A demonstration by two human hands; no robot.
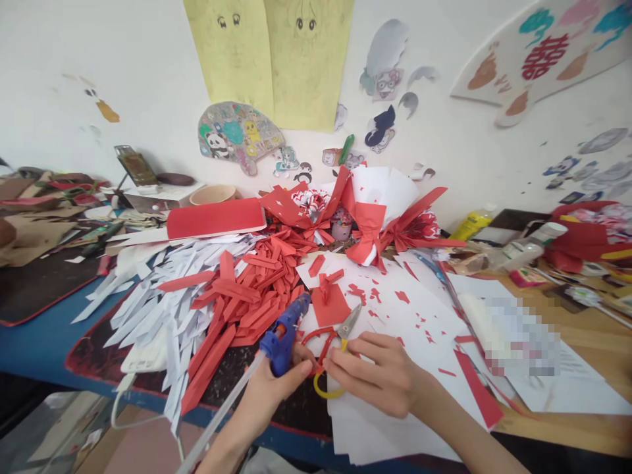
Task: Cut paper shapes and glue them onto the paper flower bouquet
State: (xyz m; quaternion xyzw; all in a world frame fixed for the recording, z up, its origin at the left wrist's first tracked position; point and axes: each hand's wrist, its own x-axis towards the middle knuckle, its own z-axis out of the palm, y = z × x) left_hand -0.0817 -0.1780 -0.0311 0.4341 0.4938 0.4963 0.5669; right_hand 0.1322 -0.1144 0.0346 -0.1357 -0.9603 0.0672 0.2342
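My left hand (pixel 270 390) is closed about the handle of a blue hot glue gun (pixel 282 339). Its nozzle points up and away, and a long clear glue stick (pixel 220 413) trails back over my forearm. My right hand (pixel 378 375) is closed, fingertips brought together close to the left fingertips; whatever is between them is hidden. Scissors (pixel 345 327) with red and yellow handles lie partly under the right fingers, blades pointing away. Just beyond the blades is a red paper square (pixel 332 306) with a small folded red piece on it.
Folded red paper strips (pixel 257 296) and white paper strips (pixel 170 296) are heaped at left. White sheets (pixel 409 395) with red scraps lie at right. Red and white paper bouquets (pixel 365 217) stand against the wall. A white power strip (pixel 148 355) with a cable sits at the left edge.
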